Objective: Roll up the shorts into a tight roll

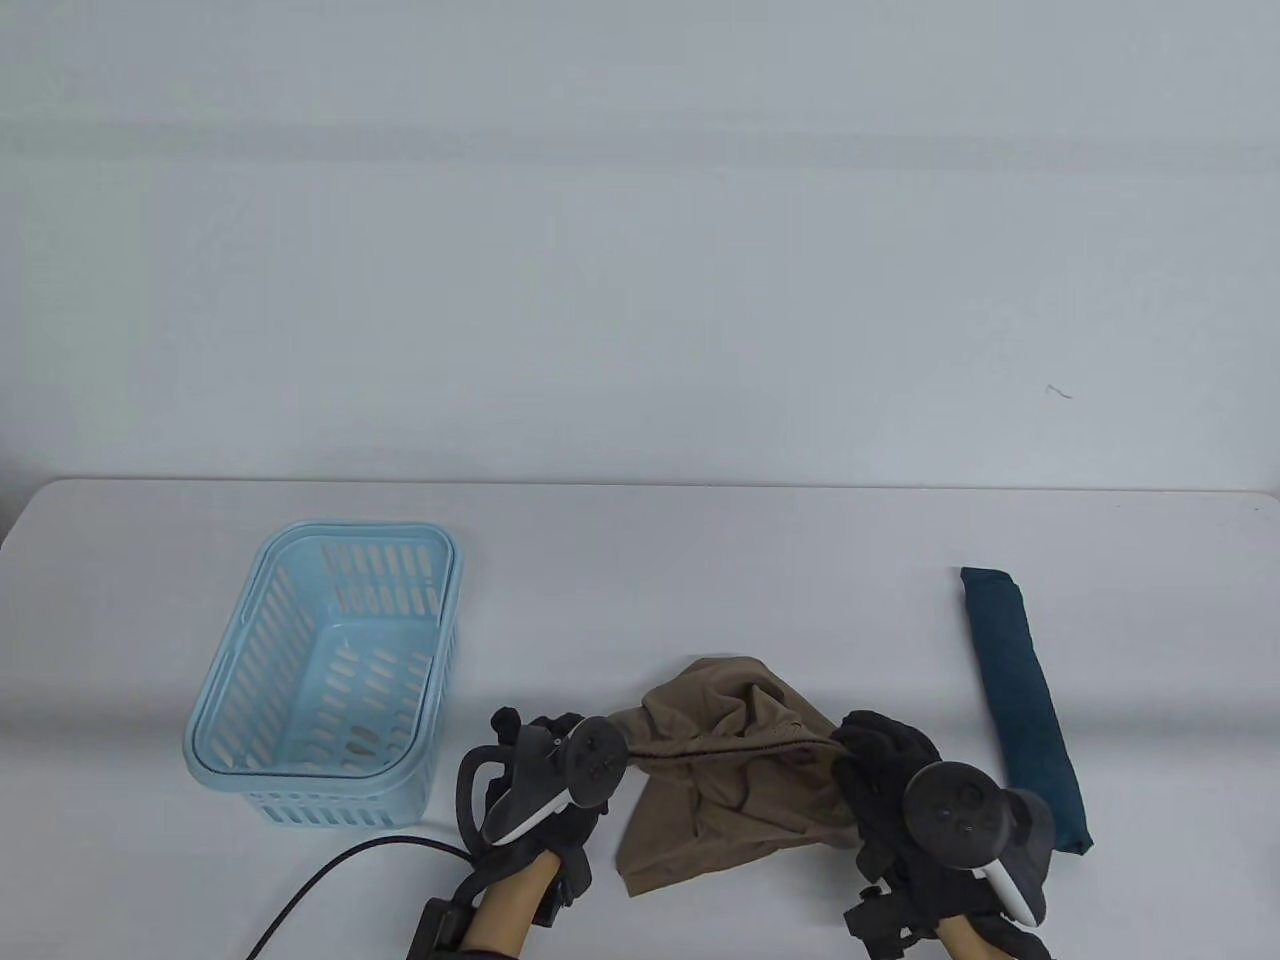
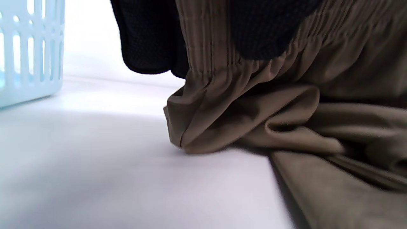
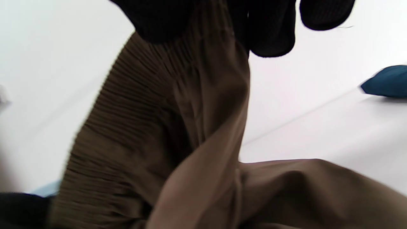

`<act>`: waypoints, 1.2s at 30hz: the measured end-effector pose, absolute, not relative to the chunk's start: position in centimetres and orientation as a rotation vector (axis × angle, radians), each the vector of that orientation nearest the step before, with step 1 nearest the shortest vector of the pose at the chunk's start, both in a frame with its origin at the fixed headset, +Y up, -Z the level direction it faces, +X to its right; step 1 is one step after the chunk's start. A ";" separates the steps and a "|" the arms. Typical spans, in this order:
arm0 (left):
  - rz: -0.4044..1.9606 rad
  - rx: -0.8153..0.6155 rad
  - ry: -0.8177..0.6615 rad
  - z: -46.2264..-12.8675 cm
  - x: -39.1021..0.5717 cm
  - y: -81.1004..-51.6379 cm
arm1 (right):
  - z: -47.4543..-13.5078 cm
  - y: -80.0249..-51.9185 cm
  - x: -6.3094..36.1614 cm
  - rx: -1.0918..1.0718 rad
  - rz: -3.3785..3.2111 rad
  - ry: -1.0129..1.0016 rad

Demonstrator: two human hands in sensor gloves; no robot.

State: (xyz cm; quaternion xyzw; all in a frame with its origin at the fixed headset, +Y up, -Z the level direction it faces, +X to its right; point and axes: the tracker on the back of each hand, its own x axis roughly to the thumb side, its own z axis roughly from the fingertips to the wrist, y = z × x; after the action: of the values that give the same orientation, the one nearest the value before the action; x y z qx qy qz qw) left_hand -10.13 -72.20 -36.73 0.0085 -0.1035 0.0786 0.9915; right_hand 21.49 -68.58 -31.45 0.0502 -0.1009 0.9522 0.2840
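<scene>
The brown shorts (image 1: 725, 770) lie crumpled near the table's front edge, between my hands. My left hand (image 1: 560, 765) grips the left end of the elastic waistband, and my right hand (image 1: 880, 770) grips its right end. The waistband is stretched between them a little above the table, and the rest of the cloth hangs down onto it. In the left wrist view my gloved fingers (image 2: 152, 41) hold the gathered waistband (image 2: 222, 63). In the right wrist view my fingers (image 3: 270, 28) hold the ribbed waistband (image 3: 143, 105).
A light blue slotted basket (image 1: 325, 670) stands at the left; its wall also shows in the left wrist view (image 2: 28, 54). A dark teal rolled garment (image 1: 1025, 705) lies at the right, close to my right hand. A black cable (image 1: 340, 870) runs from my left wrist.
</scene>
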 end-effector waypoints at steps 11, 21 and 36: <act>0.543 0.146 -0.242 -37.6 -12.5 -59.9 | -34.1 -61.2 24.2 0.035 2.491 -0.318; 0.630 0.283 -0.433 -35.9 -13.9 -47.9 | -34.3 -47.9 26.2 0.236 2.370 -0.430; 0.757 0.163 -0.715 -31.8 -15.6 -40.0 | -30.0 -38.5 28.4 0.657 2.178 -0.203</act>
State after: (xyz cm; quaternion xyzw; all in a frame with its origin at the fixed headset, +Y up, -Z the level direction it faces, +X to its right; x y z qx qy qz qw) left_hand -15.60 -39.99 -31.76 0.0778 -0.3411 0.3610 0.8644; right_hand 28.43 -38.48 -29.97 0.2617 -0.0808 0.8672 0.4159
